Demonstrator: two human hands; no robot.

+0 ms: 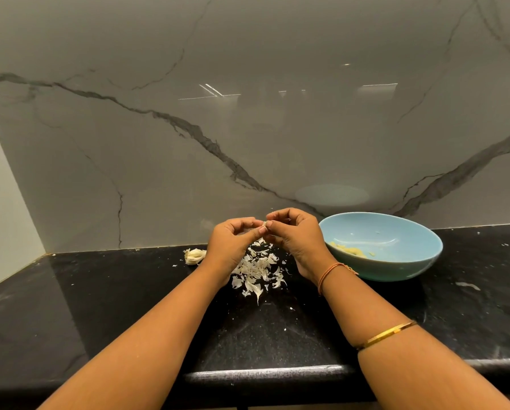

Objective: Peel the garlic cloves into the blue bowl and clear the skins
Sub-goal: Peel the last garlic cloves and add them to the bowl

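Hands (230,242) (296,236) on clove (264,224); garlic (348,250) in blue bowl (395,267)

I see bare desk (114,306) on the left and along the near edge. The blue bowl (401,267) blocks the right, loose skins (256,270) litter the middle, a garlic piece (195,255) sits just left of them, and the wall (247,113) closes the back.

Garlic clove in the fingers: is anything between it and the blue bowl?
Nothing visible blocks it. The left hand and right hand pinch the garlic clove above the counter; the blue bowl stands open right of the right hand. The pile of skins lies below the hands, off that path.
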